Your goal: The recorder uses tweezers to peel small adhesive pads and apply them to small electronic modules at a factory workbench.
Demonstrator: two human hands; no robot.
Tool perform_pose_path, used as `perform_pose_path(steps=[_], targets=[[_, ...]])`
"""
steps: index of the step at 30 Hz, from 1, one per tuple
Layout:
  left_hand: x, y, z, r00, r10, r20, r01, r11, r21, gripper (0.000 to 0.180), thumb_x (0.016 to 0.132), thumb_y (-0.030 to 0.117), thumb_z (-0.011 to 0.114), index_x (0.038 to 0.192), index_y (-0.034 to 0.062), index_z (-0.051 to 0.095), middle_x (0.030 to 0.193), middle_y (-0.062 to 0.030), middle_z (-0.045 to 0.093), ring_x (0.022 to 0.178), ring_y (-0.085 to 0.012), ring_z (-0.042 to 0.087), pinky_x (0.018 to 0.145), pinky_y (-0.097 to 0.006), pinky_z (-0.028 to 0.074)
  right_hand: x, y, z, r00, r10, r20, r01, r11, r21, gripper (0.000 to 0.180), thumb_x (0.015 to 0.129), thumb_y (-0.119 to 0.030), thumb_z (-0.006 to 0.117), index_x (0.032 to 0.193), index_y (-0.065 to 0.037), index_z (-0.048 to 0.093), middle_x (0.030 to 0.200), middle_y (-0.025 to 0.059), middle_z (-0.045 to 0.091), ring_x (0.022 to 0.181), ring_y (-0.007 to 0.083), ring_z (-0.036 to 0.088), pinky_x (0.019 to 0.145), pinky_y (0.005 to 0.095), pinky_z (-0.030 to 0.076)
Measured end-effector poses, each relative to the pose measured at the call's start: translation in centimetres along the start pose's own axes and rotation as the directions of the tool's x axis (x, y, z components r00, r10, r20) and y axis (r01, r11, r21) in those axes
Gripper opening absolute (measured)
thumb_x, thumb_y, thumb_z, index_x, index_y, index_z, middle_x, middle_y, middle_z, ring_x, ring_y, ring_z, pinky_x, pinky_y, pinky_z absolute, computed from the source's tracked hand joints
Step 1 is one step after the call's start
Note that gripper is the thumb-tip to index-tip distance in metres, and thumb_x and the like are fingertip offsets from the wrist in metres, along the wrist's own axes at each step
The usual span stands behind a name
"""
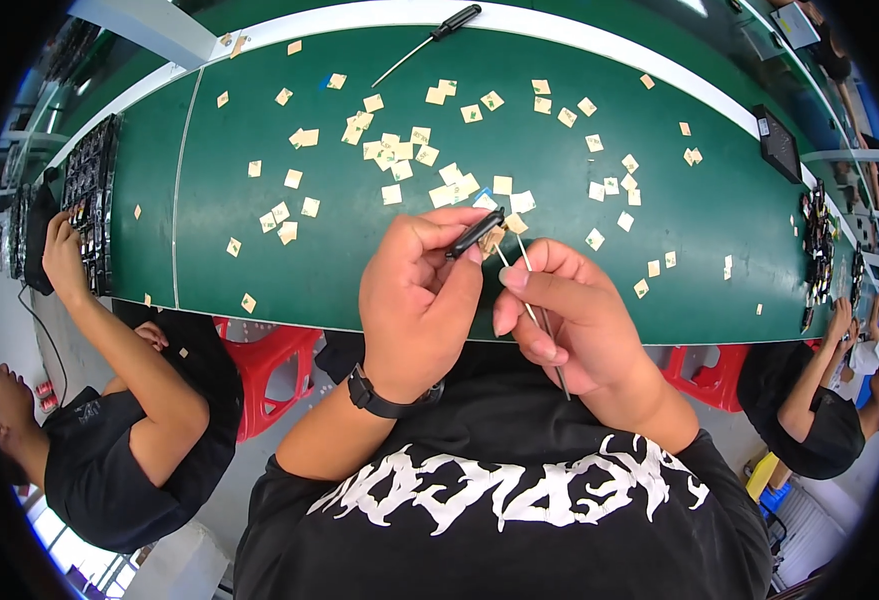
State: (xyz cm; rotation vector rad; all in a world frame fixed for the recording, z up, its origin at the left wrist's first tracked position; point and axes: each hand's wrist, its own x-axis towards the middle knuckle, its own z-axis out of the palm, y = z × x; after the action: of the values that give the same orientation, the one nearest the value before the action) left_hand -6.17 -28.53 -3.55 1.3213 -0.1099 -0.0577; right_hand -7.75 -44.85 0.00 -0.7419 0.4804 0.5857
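My left hand [414,295] pinches a small black oblong plastic part [474,235] between thumb and fingers, just above the near half of the table. A pair of thin metal tweezers [561,378] is in my right hand [584,315], fingers closed round it. Its tips reach the black part, where a small tan paper piece [492,241] shows; whether they grip that piece I cannot tell. Just beyond my hands lie several cream paper squares with green marks [449,174], and a bit of blue [483,199] shows among them.
More paper squares are scattered over the green table [214,210]. A black-handled screwdriver [442,30] lies at the far edge. Black trays [89,190] stand left, a black box [777,145] and loose black parts [816,250] right. People sit on both sides, near red stools [271,375].
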Motion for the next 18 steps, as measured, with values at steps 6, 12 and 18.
perform_pose_path(steps=[6,12,18], targets=[[0.0,0.39,-0.04,0.998,-0.069,0.0,0.069,0.998,0.004,0.016,0.096,-0.01,0.052,0.11,-0.0033,0.049,0.126,-0.0192,0.06,0.104,-0.0186,0.066,0.091,-0.033,0.055,0.19,-0.28,-0.21,1.0,-0.006,-0.007,0.006,0.999,0.043,0.015,0.097,-0.011,0.061,0.087,-0.006,0.052,0.075,0.0174,0.068,0.039,0.0084,0.045,0.036,0.0215,0.031],[-0.09,0.21,0.15,0.999,-0.038,0.024,0.039,0.999,-0.036,0.019,0.095,-0.01,0.054,0.112,-0.0034,0.048,0.125,-0.0198,0.06,0.104,-0.0195,0.065,0.09,-0.033,0.054,0.59,-0.01,0.06,0.999,0.023,0.023,-0.025,0.997,0.079,0.014,0.098,-0.011,0.059,0.087,-0.005,0.052,0.076,0.0161,0.068,0.041,0.0081,0.045,0.037,0.0212,0.031],[-0.56,0.09,0.43,0.999,0.039,-0.02,-0.037,0.993,0.113,0.02,0.095,-0.007,0.057,0.114,-0.0054,0.05,0.106,-0.0142,0.066,0.086,-0.0121,0.067,0.068,-0.023,0.055,0.81,0.02,0.45,1.0,0.016,-0.014,-0.015,0.999,0.052,0.013,0.097,-0.01,0.06,0.089,-0.005,0.051,0.076,0.0139,0.067,0.046,0.0082,0.048,0.038,0.0216,0.032]])
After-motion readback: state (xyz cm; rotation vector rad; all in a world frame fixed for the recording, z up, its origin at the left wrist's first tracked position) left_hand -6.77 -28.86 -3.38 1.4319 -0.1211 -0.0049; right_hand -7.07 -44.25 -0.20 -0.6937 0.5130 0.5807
